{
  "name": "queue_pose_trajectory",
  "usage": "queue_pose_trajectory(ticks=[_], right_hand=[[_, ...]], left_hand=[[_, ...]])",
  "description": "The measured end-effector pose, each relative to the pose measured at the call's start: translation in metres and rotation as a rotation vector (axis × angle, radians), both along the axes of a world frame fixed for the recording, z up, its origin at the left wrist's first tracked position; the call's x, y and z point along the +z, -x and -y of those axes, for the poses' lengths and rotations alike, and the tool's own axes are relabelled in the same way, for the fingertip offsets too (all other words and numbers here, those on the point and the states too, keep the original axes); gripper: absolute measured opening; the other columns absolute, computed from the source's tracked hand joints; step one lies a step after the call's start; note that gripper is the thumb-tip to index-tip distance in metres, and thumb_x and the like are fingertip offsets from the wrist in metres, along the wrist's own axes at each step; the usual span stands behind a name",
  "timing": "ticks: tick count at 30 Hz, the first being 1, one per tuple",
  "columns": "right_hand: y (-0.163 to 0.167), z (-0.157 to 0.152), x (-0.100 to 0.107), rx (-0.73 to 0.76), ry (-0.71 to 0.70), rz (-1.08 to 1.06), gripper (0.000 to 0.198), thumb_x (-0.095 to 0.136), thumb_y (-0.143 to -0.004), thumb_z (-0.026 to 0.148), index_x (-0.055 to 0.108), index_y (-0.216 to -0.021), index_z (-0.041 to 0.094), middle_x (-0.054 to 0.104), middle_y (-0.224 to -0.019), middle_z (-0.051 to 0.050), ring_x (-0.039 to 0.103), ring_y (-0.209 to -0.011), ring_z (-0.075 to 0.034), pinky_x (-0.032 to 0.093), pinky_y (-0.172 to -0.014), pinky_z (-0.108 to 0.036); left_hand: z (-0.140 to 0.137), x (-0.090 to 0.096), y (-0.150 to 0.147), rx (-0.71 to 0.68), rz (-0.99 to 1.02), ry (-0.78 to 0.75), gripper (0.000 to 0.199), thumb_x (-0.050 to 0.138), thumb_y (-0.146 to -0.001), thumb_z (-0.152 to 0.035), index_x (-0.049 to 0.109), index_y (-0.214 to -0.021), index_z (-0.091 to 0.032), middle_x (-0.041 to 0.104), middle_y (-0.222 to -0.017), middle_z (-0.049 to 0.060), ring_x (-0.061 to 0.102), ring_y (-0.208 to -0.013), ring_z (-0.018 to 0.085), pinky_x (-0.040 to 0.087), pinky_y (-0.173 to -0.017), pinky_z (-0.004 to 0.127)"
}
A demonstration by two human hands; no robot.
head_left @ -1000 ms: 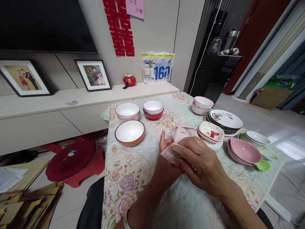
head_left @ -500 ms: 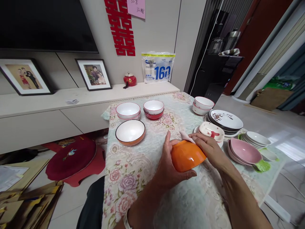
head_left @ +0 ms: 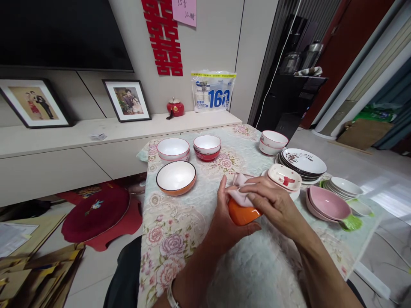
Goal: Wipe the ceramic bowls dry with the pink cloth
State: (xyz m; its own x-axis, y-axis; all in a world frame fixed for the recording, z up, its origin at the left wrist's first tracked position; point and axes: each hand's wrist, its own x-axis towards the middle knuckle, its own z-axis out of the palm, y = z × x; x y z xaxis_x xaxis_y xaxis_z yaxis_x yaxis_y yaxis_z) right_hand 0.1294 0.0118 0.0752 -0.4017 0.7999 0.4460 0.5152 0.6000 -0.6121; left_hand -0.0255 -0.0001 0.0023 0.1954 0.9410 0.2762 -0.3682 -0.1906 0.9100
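Observation:
An orange bowl (head_left: 242,214) is held above the flowered tablecloth, its glossy outside facing me. My left hand (head_left: 221,220) grips it from the left, thumb underneath and fingers at the far side. My right hand (head_left: 272,203) presses a pale pink cloth (head_left: 240,196) against the bowl's upper side, fingers closed over the cloth. Beyond the left hand, a white-lined orange bowl (head_left: 176,176) with a dark rim stands on the table. Right of my right hand lies a cream dish with a red design (head_left: 284,177).
Stacked pink-rimmed bowls (head_left: 173,147) and red-and-white bowls (head_left: 207,144) stand at the back left. Along the right are more bowls (head_left: 273,139), stacked plates (head_left: 305,161), pink dishes (head_left: 330,203) and small white bowls (head_left: 346,186). A red stool (head_left: 96,209) is left of the table.
My right hand has moved left with the cloth, which now covers much of the bowl's upper side. The orange bowl has shifted slightly left in my left hand.

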Motion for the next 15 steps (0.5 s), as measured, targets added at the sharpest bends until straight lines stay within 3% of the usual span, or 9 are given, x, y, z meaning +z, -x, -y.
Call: queue_pose_trajectory(ticks=[4,8,12,15], right_hand=[[-0.02,-0.021,-0.022,-0.097,0.315,-0.252,0.034,0.049,-0.098,0.046,0.072,-0.112,0.026,0.069,-0.116,-0.006,0.06,-0.114,-0.026,0.043,-0.101,-0.04],[-0.025,-0.028,-0.043,-0.057,0.584,-0.469,0.048,0.051,-0.094,0.056,0.064,-0.127,0.024,0.071,-0.115,-0.008,0.065,-0.104,-0.026,0.052,-0.086,-0.037],[-0.018,-0.027,-0.054,-0.017,0.709,-0.518,0.057,0.067,-0.085,0.05,0.059,-0.132,0.021,0.072,-0.095,-0.005,0.063,-0.07,-0.018,0.049,-0.055,-0.027],[-0.014,-0.027,-0.056,-0.097,0.642,-0.459,0.045,0.064,-0.086,0.041,0.062,-0.125,0.018,0.069,-0.077,-0.001,0.056,-0.054,-0.014,0.045,-0.048,-0.025]], left_hand=[[-0.004,-0.003,0.003,0.083,0.062,0.087,0.124,0.09,-0.057,-0.032,0.011,-0.153,-0.028,0.047,-0.138,0.014,0.053,-0.124,0.031,0.047,-0.099,0.041],[-0.009,-0.003,0.006,0.193,0.147,0.238,0.115,0.087,-0.061,-0.039,0.018,-0.151,-0.022,0.047,-0.136,0.015,0.054,-0.121,0.03,0.047,-0.098,0.04],[-0.01,0.005,0.009,0.213,0.304,0.349,0.105,0.082,-0.07,-0.042,0.019,-0.151,-0.022,0.041,-0.147,0.016,0.049,-0.131,0.032,0.045,-0.103,0.042],[-0.009,0.011,0.009,0.19,0.325,0.368,0.099,0.082,-0.07,-0.04,0.024,-0.149,-0.025,0.039,-0.151,0.015,0.047,-0.134,0.033,0.045,-0.104,0.042]])
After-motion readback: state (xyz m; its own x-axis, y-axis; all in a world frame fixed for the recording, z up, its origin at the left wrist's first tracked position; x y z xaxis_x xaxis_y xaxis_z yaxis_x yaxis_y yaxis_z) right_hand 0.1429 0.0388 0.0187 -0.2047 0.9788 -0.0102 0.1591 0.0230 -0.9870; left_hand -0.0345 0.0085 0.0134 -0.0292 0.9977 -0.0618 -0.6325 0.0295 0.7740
